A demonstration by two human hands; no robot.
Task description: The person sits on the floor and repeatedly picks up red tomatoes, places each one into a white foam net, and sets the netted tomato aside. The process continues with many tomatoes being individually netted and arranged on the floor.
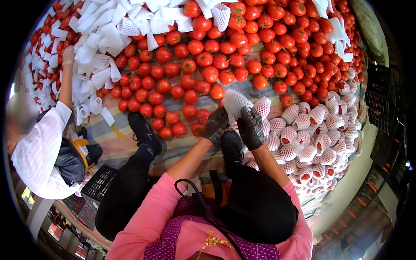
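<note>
My left hand (215, 126) and my right hand (251, 128), both in dark grey knit gloves, hold a white foam net sleeve (236, 103) between them. The sleeve stands up from my fingers, above my right shoe. Whether a tomato is inside it cannot be made out. Bare red tomatoes (188, 81) lie spread over a striped cloth (188, 148) in front of my hands, with one (198, 129) close beside my left glove. To the right of my right hand begins a heap of tomatoes in foam net sleeves (308, 136).
Loose foam net sleeves (100, 42) are piled at the upper left. A co-worker in a white top (45, 152) sits on the left, one gloved hand (68, 56) at that pile. Black plastic crates (99, 182) stand behind my left leg, and more crates (378, 97) line the right side.
</note>
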